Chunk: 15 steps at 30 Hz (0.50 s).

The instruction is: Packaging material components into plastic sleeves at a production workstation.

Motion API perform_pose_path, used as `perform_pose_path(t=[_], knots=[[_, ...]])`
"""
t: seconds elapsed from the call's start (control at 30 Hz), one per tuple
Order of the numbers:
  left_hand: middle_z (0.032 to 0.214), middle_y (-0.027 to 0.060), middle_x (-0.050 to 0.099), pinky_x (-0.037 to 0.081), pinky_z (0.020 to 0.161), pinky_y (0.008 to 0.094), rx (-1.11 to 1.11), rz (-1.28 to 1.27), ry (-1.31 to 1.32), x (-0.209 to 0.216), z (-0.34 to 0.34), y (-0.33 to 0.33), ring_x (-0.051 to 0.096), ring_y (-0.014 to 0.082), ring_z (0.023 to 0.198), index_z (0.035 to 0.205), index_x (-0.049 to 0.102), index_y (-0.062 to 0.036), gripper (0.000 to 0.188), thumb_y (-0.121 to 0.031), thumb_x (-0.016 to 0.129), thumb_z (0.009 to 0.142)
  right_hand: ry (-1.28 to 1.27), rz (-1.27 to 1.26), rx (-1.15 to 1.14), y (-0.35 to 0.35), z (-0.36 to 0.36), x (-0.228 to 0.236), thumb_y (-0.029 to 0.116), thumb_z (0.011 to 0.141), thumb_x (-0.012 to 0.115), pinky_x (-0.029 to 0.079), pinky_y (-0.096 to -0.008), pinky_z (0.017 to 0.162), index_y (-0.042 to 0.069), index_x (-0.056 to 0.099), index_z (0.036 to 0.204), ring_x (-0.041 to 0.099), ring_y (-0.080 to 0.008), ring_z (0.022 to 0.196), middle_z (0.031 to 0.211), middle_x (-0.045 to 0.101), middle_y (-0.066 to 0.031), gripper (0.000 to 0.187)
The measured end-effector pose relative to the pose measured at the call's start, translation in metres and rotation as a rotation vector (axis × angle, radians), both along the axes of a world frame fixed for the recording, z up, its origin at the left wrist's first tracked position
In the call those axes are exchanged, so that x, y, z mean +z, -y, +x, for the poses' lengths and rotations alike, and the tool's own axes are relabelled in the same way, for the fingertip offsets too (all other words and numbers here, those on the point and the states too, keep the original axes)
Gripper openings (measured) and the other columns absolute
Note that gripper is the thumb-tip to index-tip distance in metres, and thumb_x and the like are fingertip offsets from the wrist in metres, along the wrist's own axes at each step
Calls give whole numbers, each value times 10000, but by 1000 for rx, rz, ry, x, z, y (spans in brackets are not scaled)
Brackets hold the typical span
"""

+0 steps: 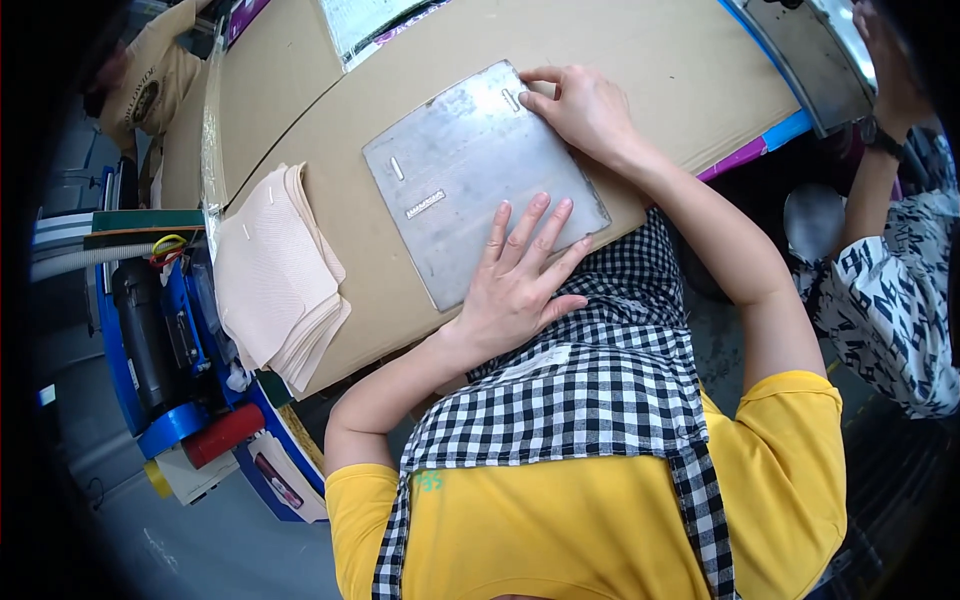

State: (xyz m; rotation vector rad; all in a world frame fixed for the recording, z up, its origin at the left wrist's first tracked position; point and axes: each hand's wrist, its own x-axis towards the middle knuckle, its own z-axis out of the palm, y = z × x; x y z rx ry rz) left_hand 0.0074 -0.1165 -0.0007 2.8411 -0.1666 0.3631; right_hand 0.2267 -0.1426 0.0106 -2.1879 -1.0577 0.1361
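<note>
A flat grey metal plate (470, 160) with several small slots lies tilted on the brown cardboard-covered table (330, 180), its near edge by my apron. My left hand (525, 270) rests flat over the plate's near part, fingers spread. At the plate's far right corner, my right hand (590, 112) has its thumb and forefinger closed on the edge, close to a slot. To the left of the plate sits a stack of thin beige sheets (280, 270), looking like fabric or leather. The top sheet has two small slits.
A blue machine (185, 330) with a black cylinder and a red roll (225, 436) stands off the table's left edge. One person in a tan shirt (160, 75) is at the far left. Another person's arm (880, 150) and patterned clothing appear at the right, beside a metal panel (800, 60).
</note>
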Motion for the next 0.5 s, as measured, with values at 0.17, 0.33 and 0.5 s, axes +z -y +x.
perform_pose_path(t=[0.17,0.33,0.5], knots=[[1504,158,317,68,1178,500,0,-25,-12,-3,-1,-2,214,342,1422,1304,561,-129,553,-508,458,916,228,-89,13,-2,-3,1,300,854,632,526,-347,549,63,674,969,670,-255,586,707,696,-103,267],[1516,155,295,76,1180,493,-109,-181,-147,7,3,-15,208,312,1430,1331,531,-120,556,-496,442,931,356,-87,93,-3,7,-8,332,866,628,471,-327,433,70,585,862,631,-253,478,613,662,-68,266],[1533,146,264,84,1182,481,-73,-220,-159,39,4,-26,189,281,1441,1392,446,-92,608,-503,411,945,321,-211,106,-5,0,6,308,883,609,476,-343,479,79,594,947,640,-250,542,661,662,-70,239]])
